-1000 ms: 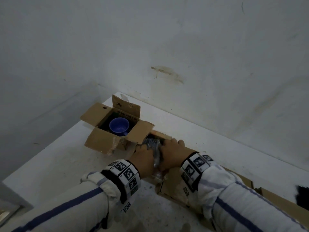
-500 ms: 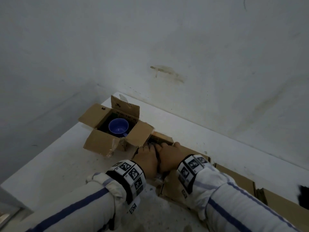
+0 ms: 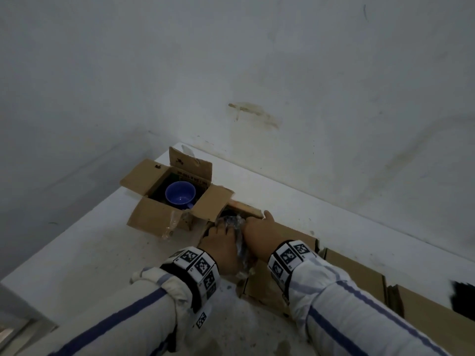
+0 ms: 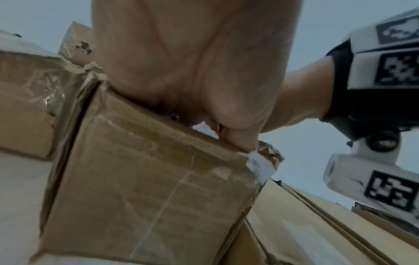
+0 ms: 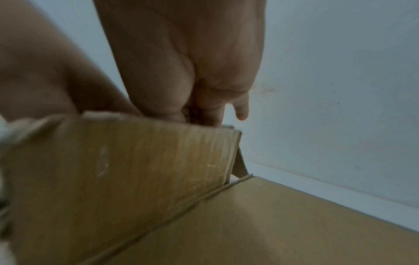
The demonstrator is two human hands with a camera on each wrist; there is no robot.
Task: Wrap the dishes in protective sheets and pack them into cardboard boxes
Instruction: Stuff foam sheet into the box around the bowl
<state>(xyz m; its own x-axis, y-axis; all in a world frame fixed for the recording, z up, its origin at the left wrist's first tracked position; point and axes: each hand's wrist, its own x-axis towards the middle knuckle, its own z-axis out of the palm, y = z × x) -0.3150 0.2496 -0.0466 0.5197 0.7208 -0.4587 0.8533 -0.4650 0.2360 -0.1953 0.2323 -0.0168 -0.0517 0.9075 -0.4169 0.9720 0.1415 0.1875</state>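
Note:
In the head view, a dish wrapped in clear plastic sheet (image 3: 231, 222) sits in the mouth of a small cardboard box (image 3: 262, 291). My left hand (image 3: 221, 240) and right hand (image 3: 257, 231) grip the bundle from both sides, with the fingertips hidden inside the box. The left wrist view shows my left hand (image 4: 204, 71) curling over the rim of the box (image 4: 147, 179). In the right wrist view, my right hand (image 5: 181, 62) reaches behind a box flap (image 5: 124, 161). A blue cup (image 3: 180, 194) lies in a second open box (image 3: 151, 217) to the left.
Flattened cardboard (image 3: 359, 273) lies along the wall on the right, and a black object (image 3: 462, 296) shows at the right edge. The white table (image 3: 77, 253) ends at the left, and its far side meets the wall.
Both hands have moved forward and down with the wrapped bundle, which now sits lower in the box mouth. The open box with the blue cup has not moved.

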